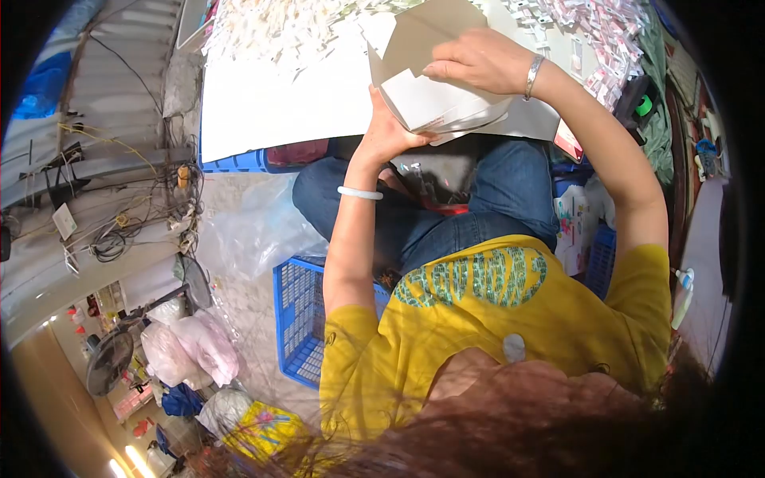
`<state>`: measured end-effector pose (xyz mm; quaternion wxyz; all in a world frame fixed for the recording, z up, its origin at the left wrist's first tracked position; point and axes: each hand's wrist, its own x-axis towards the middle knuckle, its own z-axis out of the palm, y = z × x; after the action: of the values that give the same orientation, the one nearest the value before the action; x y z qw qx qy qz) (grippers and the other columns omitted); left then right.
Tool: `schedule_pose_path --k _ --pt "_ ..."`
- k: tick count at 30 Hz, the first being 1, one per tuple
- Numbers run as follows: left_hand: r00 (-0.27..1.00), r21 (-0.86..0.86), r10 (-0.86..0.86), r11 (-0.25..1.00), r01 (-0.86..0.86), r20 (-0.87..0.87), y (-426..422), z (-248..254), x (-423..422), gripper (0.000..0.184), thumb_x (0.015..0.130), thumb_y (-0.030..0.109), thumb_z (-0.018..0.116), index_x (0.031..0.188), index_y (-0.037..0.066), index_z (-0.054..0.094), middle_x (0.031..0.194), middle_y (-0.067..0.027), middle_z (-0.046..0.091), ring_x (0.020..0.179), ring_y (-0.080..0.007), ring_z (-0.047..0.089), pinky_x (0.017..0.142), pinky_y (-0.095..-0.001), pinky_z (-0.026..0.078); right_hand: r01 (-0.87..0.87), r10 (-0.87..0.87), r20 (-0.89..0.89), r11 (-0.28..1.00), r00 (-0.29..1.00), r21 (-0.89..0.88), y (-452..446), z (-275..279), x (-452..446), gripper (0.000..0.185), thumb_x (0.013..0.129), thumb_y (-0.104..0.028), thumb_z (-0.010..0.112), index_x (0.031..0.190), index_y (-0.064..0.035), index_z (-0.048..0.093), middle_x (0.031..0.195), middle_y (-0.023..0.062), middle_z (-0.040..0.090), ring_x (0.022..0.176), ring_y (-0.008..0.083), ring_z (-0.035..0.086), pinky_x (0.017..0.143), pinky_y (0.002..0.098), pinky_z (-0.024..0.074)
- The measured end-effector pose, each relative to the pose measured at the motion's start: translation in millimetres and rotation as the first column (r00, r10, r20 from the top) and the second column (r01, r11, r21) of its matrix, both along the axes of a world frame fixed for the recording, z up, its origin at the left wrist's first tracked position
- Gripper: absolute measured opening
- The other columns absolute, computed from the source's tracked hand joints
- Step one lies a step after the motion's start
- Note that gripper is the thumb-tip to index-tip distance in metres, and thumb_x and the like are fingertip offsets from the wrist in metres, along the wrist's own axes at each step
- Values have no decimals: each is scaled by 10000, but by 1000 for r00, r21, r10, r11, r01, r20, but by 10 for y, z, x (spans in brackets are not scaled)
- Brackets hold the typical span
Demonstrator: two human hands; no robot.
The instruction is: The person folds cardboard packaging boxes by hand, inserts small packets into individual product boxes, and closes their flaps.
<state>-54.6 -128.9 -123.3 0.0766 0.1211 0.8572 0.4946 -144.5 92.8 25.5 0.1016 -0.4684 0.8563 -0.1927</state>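
White cardboard box [442, 102] is tilting at the near edge of a white work surface [271, 111], above the seated person's lap, with its top standing open and a flap rising at its far side. The left hand [390, 131] is gripping it at the lower left corner, the thumb lying along the near side and the palm pressing close to the cardboard. The right hand [482, 62] is bending over the opening from the right, its fingers curling inward and its thumb pointing toward the left; I cannot tell whether it is pinching the cardboard or only touching it. A white bangle [360, 193] is circling the left wrist, and a silver bracelet [533, 77] is circling the right. Beyond the box, small pale pieces [267, 32] are lying in a loose heap to the left, while small pinkish pieces [602, 32] are spreading to the right, too small to make out one by one. The person is wearing a yellow shirt [574, 319] and blue jeans [510, 187], and is sitting with the knees tucking under the near edge of the surface. A blue plastic crate [299, 350] is standing on the floor beside the left arm, and clear plastic sheeting [255, 227] is lying crumpled just beyond it. Farther left, dark cables [119, 239] are tangling near the wall, a fan [110, 362] is standing near some pale bundled bags [191, 346], and a yellow bag [267, 426] is lying close to these.
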Motion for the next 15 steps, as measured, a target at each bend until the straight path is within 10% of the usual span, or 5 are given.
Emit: schedule_pose_path --k 10,13,15 --pt "970 135 118 987 -90 -215 128 -32 47 1408 448 301 961 1493 45 53 1432 -203 219 1326 -369 308 1118 -454 315 118 -122 -78 991 989 -61 96 -404 76 340 963 -392 519 931 -91 673 772 166 649 744 372 623 693 464 476" --pt "952 -186 34 978 -94 -303 126 117 71 1481 476 350 961 1517 47 -48 1515 -239 137 1391 -386 245 1146 -468 272 128 -139 -61 980 988 -152 99 -403 93 332 958 -387 536 907 -87 667 726 159 633 693 369 610 648 464 463" --pt "931 33 147 989 -145 -333 162 192 184 1484 509 374 951 1520 42 -84 1549 -249 80 1424 -393 195 1162 -474 236 156 -163 -26 973 986 -169 97 -321 88 334 951 -401 541 930 -101 686 745 157 647 709 358 624 660 456 477"
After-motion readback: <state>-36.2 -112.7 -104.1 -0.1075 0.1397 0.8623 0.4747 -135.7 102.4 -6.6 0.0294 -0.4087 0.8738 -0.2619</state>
